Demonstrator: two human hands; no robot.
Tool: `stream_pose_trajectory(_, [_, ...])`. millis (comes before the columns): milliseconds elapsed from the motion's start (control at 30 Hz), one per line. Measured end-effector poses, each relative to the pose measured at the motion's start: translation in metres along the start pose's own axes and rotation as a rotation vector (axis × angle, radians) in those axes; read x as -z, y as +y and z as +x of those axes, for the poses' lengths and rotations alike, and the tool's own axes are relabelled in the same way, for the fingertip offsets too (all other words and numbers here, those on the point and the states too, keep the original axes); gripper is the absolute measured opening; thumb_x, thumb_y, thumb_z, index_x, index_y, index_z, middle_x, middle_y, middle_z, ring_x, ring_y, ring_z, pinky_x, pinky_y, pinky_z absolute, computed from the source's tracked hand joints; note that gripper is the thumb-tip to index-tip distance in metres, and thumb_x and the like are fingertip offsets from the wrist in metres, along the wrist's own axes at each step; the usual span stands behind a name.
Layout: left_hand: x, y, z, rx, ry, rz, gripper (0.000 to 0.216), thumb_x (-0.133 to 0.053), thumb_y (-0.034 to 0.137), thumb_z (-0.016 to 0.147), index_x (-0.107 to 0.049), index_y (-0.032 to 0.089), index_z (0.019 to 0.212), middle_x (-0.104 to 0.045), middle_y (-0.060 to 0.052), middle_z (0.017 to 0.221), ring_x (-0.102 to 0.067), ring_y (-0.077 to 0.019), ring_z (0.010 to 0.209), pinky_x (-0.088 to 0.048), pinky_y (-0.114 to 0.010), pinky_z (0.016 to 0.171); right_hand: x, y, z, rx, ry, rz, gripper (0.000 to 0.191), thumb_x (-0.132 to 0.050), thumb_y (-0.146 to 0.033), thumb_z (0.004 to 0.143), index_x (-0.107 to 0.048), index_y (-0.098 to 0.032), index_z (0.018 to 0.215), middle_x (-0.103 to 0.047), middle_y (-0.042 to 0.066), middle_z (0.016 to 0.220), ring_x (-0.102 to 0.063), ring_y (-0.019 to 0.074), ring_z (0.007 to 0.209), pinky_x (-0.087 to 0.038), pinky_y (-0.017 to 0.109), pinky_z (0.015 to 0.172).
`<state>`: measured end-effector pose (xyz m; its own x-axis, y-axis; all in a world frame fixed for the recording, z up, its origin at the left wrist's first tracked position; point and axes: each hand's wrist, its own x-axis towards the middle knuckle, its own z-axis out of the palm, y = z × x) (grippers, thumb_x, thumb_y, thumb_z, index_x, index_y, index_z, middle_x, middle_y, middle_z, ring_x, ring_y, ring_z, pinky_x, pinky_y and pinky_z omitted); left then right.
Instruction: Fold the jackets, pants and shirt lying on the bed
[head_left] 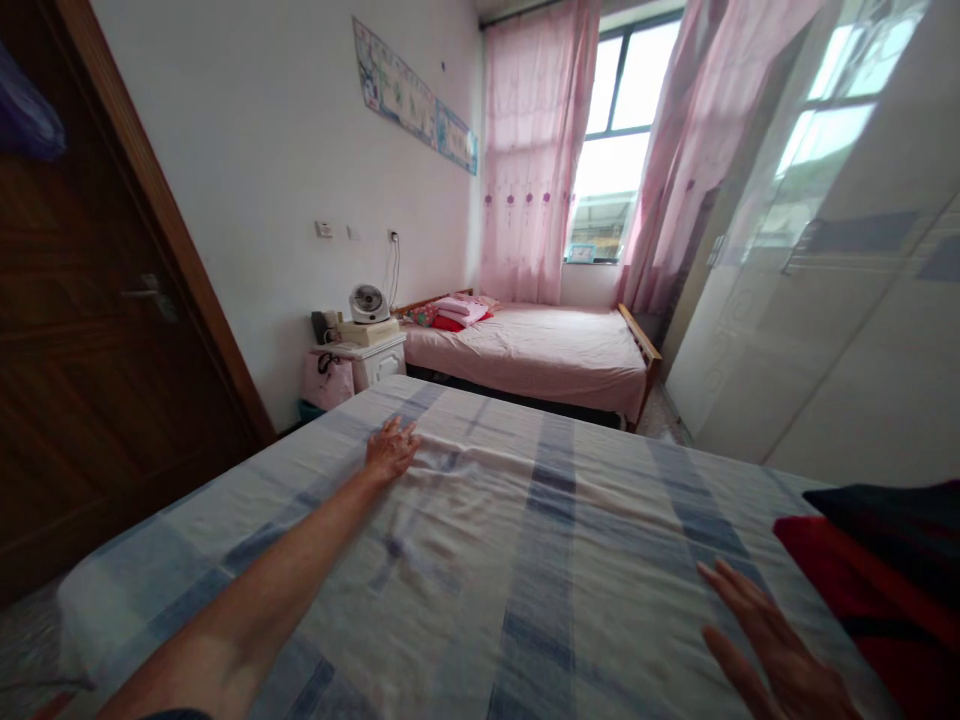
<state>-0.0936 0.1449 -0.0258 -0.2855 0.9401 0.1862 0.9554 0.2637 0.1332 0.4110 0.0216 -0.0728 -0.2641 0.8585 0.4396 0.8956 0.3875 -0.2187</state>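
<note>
A bed covered by a white sheet with blue checks (525, 520) fills the lower half of the head view. My left hand (391, 450) reaches far across it and lies flat on the sheet near the far edge, fingers spread, beside a small ridge of wrinkled cloth. At the bottom right my right hand (765, 640) rests flat on the sheet, fingers stretched out. Neither hand holds anything. A red and black folded cloth (885, 570) lies on the bed just right of my right hand.
A second bed with a pink cover (540, 350) and pillows (457, 312) stands by the window with pink curtains (525, 160). A white nightstand (367, 362) carries a small fan (367, 302). A dark wooden door (90, 330) is at left, a white wardrobe (840, 300) at right.
</note>
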Motion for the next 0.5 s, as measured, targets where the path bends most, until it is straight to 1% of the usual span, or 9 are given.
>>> stream_pose_trajectory(100, [-0.005, -0.009, 0.016, 0.060, -0.030, 0.030, 0.048, -0.030, 0.044, 0.091, -0.044, 0.027, 0.134, -0.032, -0.011, 0.148, -0.028, -0.0302, 0.135, -0.029, -0.055, 0.102, -0.006, -0.033, 0.060, -0.157, -0.030, 0.035, 0.054, -0.024, -0.041, 0.091, -0.039, -0.018, 0.137, -0.038, 0.009, 0.145, -0.034, 0.0243, 0.133, -0.036, 0.046, 0.103])
stream_pose_trajectory(167, [-0.008, -0.014, 0.027, 0.096, -0.047, 0.040, 0.052, -0.027, 0.048, 0.090, -0.043, 0.028, 0.134, -0.030, -0.012, 0.149, -0.029, -0.0317, 0.135, -0.029, -0.057, 0.101, -0.018, -0.041, 0.096, -0.242, -0.041, -0.015, 0.055, -0.022, -0.041, 0.090, -0.040, -0.016, 0.137, -0.038, 0.010, 0.145, -0.031, 0.0248, 0.134, -0.032, 0.045, 0.105])
stream_pose_trajectory(233, [-0.013, -0.018, 0.037, 0.128, -0.061, 0.041, 0.055, -0.025, 0.052, 0.089, -0.043, 0.027, 0.135, -0.031, -0.012, 0.148, -0.029, -0.0329, 0.134, -0.028, -0.059, 0.100, -0.035, -0.036, 0.123, -0.341, -0.076, -0.097, 0.057, -0.021, -0.041, 0.090, -0.039, -0.015, 0.138, -0.036, 0.011, 0.145, -0.029, 0.0252, 0.135, -0.028, 0.044, 0.107])
stream_pose_trajectory(333, [-0.022, -0.023, 0.051, 0.144, -0.067, 0.031, 0.062, -0.023, 0.057, 0.086, -0.038, 0.026, 0.139, -0.030, -0.012, 0.149, -0.027, -0.0336, 0.135, -0.023, -0.059, 0.103, -0.060, -0.015, 0.147, -0.476, -0.175, -0.246, 0.057, -0.022, -0.042, 0.090, -0.039, -0.018, 0.139, -0.035, 0.010, 0.146, -0.027, 0.0269, 0.135, -0.025, 0.047, 0.106])
stream_pose_trajectory(400, [-0.029, -0.026, 0.060, 0.136, -0.065, 0.023, 0.065, -0.023, 0.060, 0.085, -0.035, 0.027, 0.140, -0.028, -0.010, 0.150, -0.023, -0.0338, 0.137, -0.020, -0.058, 0.105, -0.073, -0.001, 0.154, -0.506, -0.236, -0.334, 0.056, -0.024, -0.043, 0.089, -0.038, -0.022, 0.140, -0.033, 0.008, 0.148, -0.026, 0.0290, 0.136, -0.024, 0.049, 0.105])
stream_pose_trajectory(500, [-0.038, -0.029, 0.073, 0.128, -0.062, 0.017, 0.067, -0.024, 0.062, 0.084, -0.035, 0.028, 0.140, -0.028, -0.010, 0.150, -0.022, -0.0342, 0.137, -0.016, -0.057, 0.106, -0.082, 0.010, 0.163, -0.525, -0.276, -0.397, 0.059, -0.025, -0.048, 0.089, -0.033, -0.024, 0.142, -0.027, 0.007, 0.150, -0.024, 0.0299, 0.136, -0.021, 0.048, 0.105])
